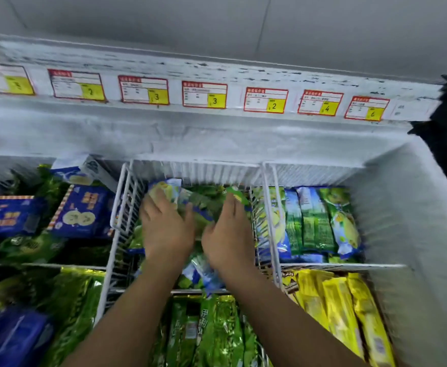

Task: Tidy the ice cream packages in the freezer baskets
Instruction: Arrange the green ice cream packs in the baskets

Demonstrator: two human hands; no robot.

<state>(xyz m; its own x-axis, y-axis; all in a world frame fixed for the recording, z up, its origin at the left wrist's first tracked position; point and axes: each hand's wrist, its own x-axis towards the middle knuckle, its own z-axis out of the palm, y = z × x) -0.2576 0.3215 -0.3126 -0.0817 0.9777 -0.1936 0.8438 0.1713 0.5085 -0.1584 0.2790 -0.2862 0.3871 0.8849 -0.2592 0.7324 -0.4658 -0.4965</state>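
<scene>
Head view, one frame, some motion blur. Nearest the camera, two bare forearms are seen entering from the lower edge, above green foil packages (211,329) laid lengthwise in the near middle compartment. Yellow packages (341,313) are lined up in the near right compartment. Dark blue packs (13,337) are noted at near left, too blurred to read.

Beyond these, both hands are placed inside the far middle wire basket (127,197), on the loose ice cream packages (204,205) heaped there. The left hand (166,229) is held flat and palm-down, fingers straight and slightly spread, with its fingertips laid on a yellow-and-blue package (164,190) at the back left of the basket. The right hand (229,234) is likewise flat, thumb spread, with its fingertips touching a green package (237,196) at the back right. Both hands are recorded as unclenched and pressing.

In the far right basket, green and blue packages (315,221) are ranged side by side. At far left, blue boxes (82,213) are seen lying on green wrappers. Farther back, a frosted wall (190,136) is observed, and a row of red-and-yellow price tags (204,94) is fixed along the far rim.
</scene>
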